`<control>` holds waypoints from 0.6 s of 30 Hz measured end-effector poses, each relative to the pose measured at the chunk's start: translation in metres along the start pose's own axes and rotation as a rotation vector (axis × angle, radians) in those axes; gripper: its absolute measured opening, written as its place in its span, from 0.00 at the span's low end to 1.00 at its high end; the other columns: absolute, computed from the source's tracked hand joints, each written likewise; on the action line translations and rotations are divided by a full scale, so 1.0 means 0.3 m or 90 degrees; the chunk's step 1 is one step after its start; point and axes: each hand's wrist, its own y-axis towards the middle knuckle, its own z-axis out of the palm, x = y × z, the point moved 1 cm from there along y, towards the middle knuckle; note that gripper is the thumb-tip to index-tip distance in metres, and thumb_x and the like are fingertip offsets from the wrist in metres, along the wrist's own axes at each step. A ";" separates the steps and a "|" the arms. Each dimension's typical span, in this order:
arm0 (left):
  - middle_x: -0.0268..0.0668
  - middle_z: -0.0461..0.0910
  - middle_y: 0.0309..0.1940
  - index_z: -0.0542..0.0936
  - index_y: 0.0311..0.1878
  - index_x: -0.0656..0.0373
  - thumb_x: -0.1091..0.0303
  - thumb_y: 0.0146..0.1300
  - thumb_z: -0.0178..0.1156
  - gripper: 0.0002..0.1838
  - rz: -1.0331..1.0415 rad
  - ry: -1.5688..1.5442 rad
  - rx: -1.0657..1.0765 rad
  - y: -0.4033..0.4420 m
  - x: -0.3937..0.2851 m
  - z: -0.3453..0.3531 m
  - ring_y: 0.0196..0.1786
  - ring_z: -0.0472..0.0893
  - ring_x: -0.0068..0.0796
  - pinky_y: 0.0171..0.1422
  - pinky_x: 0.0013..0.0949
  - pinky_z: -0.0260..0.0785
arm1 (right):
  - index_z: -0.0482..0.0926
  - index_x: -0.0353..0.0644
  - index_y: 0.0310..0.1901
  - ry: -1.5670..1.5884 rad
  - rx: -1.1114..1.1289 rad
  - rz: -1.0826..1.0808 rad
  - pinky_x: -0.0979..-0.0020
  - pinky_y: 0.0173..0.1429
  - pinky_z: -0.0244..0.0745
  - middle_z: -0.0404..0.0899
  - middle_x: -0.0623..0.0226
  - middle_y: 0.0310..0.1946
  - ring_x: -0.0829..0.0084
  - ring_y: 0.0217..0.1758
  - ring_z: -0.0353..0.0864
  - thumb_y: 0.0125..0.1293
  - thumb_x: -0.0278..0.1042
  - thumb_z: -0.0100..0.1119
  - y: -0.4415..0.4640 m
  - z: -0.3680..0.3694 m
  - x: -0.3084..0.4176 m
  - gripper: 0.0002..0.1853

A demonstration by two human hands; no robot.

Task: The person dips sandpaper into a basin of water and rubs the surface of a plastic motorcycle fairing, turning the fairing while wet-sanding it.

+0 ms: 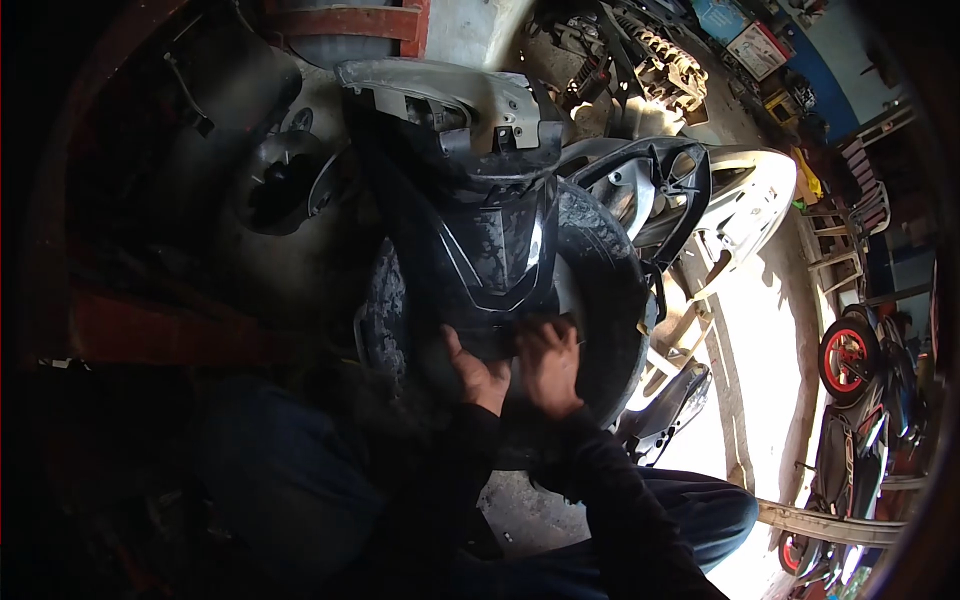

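Note:
A black scooter fairing panel with a V-shaped trim line lies across a large worn tyre. My left hand is at the panel's lower end, with its thumb up along the edge and its fingers curled mostly out of sight under it. Close beside it, my right hand is bent over the same dark lower edge, its fingers curled and blurred. Shadow hides what, if anything, lies between the right fingers. A grey plastic section forms the panel's upper end.
Right of the tyre lie a black plastic frame and a white body panel. Shock absorbers and other parts lie at the back. A motorcycle with a red-rimmed wheel stands far right. A dark rounded part sits at left.

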 end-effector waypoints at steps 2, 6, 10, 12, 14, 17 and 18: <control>0.37 0.76 0.63 0.72 0.67 0.56 0.39 0.71 0.50 0.33 0.029 -0.025 0.057 0.011 -0.006 -0.016 0.63 0.75 0.45 0.67 0.52 0.70 | 0.85 0.44 0.50 -0.037 -0.011 0.052 0.58 0.64 0.66 0.81 0.66 0.52 0.58 0.58 0.72 0.65 0.31 0.60 0.043 -0.023 -0.034 0.13; 0.42 0.77 0.61 0.73 0.63 0.62 0.50 0.69 0.52 0.28 -0.100 0.009 0.105 0.070 -0.084 -0.053 0.63 0.76 0.46 0.68 0.55 0.70 | 0.85 0.45 0.51 -0.064 -0.018 0.014 0.60 0.63 0.67 0.81 0.68 0.53 0.59 0.56 0.73 0.64 0.31 0.61 0.039 -0.022 -0.046 0.15; 0.49 0.76 0.61 0.70 0.63 0.67 0.61 0.64 0.52 0.27 -0.226 0.294 0.051 -0.008 -0.186 0.019 0.65 0.75 0.51 0.70 0.62 0.66 | 0.85 0.45 0.51 -0.047 0.025 -0.015 0.61 0.62 0.69 0.82 0.67 0.51 0.60 0.56 0.73 0.61 0.31 0.63 0.030 -0.056 -0.101 0.16; 0.50 0.75 0.62 0.70 0.63 0.69 0.67 0.61 0.50 0.27 -0.324 0.312 0.055 0.037 -0.190 -0.010 0.65 0.74 0.52 0.70 0.63 0.66 | 0.85 0.45 0.51 -0.058 0.022 -0.010 0.61 0.62 0.69 0.82 0.68 0.52 0.60 0.56 0.73 0.62 0.32 0.63 0.013 -0.056 -0.111 0.15; 0.51 0.77 0.59 0.72 0.60 0.70 0.72 0.56 0.49 0.26 -0.287 0.287 0.071 0.046 -0.151 -0.031 0.64 0.75 0.53 0.69 0.65 0.67 | 0.85 0.45 0.51 -0.064 0.022 -0.006 0.60 0.61 0.70 0.81 0.69 0.52 0.59 0.57 0.73 0.62 0.33 0.62 -0.002 -0.058 -0.078 0.15; 0.49 0.79 0.55 0.73 0.57 0.69 0.76 0.51 0.50 0.26 -0.158 0.252 0.104 0.086 -0.105 -0.086 0.59 0.79 0.52 0.68 0.59 0.70 | 0.85 0.43 0.52 -0.014 0.009 -0.056 0.60 0.63 0.68 0.82 0.66 0.52 0.60 0.58 0.73 0.62 0.30 0.63 -0.025 -0.070 0.057 0.16; 0.49 0.79 0.55 0.73 0.57 0.69 0.76 0.51 0.50 0.26 -0.158 0.254 0.105 0.086 -0.089 -0.107 0.59 0.79 0.52 0.68 0.59 0.70 | 0.85 0.43 0.51 0.011 0.034 -0.062 0.60 0.64 0.67 0.82 0.66 0.52 0.59 0.59 0.73 0.62 0.30 0.62 -0.028 -0.081 0.093 0.15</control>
